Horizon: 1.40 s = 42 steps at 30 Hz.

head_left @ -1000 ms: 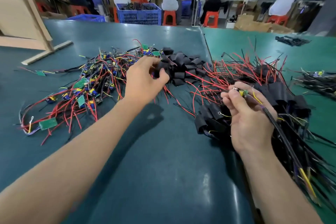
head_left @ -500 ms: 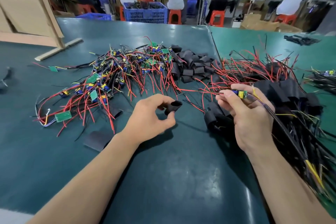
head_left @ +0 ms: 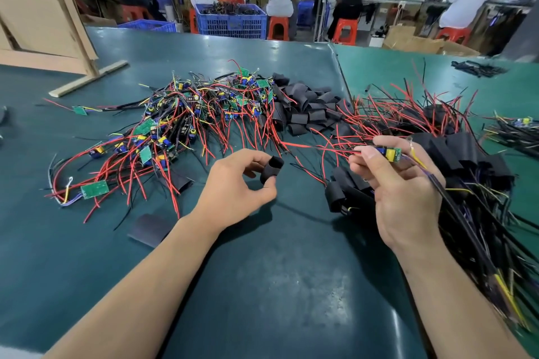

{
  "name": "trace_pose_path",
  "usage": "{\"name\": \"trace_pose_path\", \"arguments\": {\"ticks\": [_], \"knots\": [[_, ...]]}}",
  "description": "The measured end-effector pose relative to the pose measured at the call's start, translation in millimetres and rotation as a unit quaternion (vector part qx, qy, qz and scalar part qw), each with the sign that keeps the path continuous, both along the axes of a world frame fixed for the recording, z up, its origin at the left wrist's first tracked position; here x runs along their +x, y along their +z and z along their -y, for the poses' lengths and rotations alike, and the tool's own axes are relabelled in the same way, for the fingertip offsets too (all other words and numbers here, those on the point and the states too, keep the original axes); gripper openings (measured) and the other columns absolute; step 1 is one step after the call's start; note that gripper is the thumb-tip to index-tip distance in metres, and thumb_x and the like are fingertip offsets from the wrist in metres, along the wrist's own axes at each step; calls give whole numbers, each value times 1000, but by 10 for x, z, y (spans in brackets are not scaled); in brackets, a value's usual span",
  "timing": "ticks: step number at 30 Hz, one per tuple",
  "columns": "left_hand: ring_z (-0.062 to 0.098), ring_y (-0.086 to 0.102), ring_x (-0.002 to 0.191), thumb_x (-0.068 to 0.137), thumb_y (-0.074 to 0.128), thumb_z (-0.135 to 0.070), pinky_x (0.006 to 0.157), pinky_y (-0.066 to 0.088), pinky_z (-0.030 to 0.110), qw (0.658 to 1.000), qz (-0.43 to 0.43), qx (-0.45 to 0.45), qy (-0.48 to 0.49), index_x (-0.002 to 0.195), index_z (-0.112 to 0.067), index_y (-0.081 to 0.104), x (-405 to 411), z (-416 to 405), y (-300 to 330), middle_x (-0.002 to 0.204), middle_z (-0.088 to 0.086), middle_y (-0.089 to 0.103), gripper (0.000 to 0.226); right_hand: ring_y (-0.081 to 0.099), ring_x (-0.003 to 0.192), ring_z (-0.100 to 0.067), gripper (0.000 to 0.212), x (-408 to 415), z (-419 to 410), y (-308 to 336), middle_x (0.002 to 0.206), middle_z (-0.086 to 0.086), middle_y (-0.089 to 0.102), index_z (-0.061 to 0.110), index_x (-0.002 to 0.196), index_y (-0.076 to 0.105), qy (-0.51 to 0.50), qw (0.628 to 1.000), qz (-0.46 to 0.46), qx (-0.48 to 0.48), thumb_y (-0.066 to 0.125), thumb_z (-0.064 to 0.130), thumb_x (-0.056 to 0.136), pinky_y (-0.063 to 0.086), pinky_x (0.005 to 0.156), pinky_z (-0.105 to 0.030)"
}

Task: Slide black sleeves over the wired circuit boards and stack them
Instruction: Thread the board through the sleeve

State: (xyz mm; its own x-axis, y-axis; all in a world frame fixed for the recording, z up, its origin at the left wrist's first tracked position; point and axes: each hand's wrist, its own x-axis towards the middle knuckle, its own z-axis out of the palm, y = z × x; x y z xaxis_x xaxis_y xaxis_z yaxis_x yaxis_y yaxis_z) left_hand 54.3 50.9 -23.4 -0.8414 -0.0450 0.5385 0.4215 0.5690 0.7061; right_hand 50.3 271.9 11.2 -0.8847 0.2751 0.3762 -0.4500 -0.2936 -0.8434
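L hand [head_left: 233, 188] pinching black sleeve [head_left: 271, 169], R hand [head_left: 402, 192] pinching wired board [head_left: 389, 152]

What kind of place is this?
Most likely an electronics assembly workshop: a pile of wired circuit boards and black sleeves covers the green table, while workers on orange stools sit at benches behind.
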Motion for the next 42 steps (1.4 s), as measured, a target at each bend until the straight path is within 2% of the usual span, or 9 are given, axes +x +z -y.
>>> {"name": "trace_pose_path", "arguments": {"ticks": [6,9,13,17,24,29,34,38,42], "knots": [[8,67,90,73,77,-7,88,51,26,1000,-3,-12,13,101,-18,71,-4,11,4,97,-10,72,31,73,65,-21,18,26,23,-35,69,-3,72,11,87,69,6,996,34,81,72,-6,83,56,63,-22],[5,64,91,73,75,-10,88,50,30,998,-16,-57,0,102,-17,70,4,18,17,97,-11,70,31,72,64,-21,18,28,3,-37,70,-5,72,12,87,68,17,993,42,106,72,-5,83,56,62,-23],[20,66,92,72,70,-17,86,52,40,986,-53,-156,-40,106,-10,69,22,-37,37,101,-3,69,34,71,60,-21,18,39,51,-53,68,-5,71,11,83,68,44,987,41,146,73,-6,82,56,58,-23],[23,66,90,74,66,-24,83,53,42,982,-62,-166,-64,106,-9,69,46,-96,43,99,-1,69,35,72,64,-20,16,80,79,-63,71,-6,72,7,89,68,84,982,25,166,71,-7,83,58,62,-25],[21,66,92,70,73,-10,83,54,42,981,-124,-136,-68,104,-5,70,68,-148,59,101,0,69,35,71,63,-26,20,59,53,-56,70,-10,71,15,83,71,101,984,70,130,73,-4,82,57,60,-27],[15,61,97,75,68,-17,81,51,40,968,-175,-169,-65,107,-2,70,70,-231,74,103,4,70,35,71,63,-24,14,51,63,-59,75,-12,74,18,84,73,117,982,100,110,74,4,83,56,58,-25],[20,66,93,73,71,-15,82,52,39,974,-156,-156,-53,107,-3,72,52,-216,54,103,3,71,35,69,60,-18,9,50,63,-30,73,-5,74,13,90,70,102,988,93,70,70,4,87,55,56,-22],[21,67,92,75,67,-21,86,52,42,982,-131,-125,-46,105,-3,72,33,-164,56,102,2,71,35,68,58,-18,16,51,18,30,71,-6,72,18,84,72,56,996,59,23,69,2,87,54,54,-23],[20,66,87,71,73,-10,84,54,44,987,-117,-103,-37,103,-2,71,13,-126,54,99,1,70,33,69,58,-18,9,29,-36,72,72,-8,72,12,90,68,16,999,38,-26,68,4,88,55,55,-23]]}}
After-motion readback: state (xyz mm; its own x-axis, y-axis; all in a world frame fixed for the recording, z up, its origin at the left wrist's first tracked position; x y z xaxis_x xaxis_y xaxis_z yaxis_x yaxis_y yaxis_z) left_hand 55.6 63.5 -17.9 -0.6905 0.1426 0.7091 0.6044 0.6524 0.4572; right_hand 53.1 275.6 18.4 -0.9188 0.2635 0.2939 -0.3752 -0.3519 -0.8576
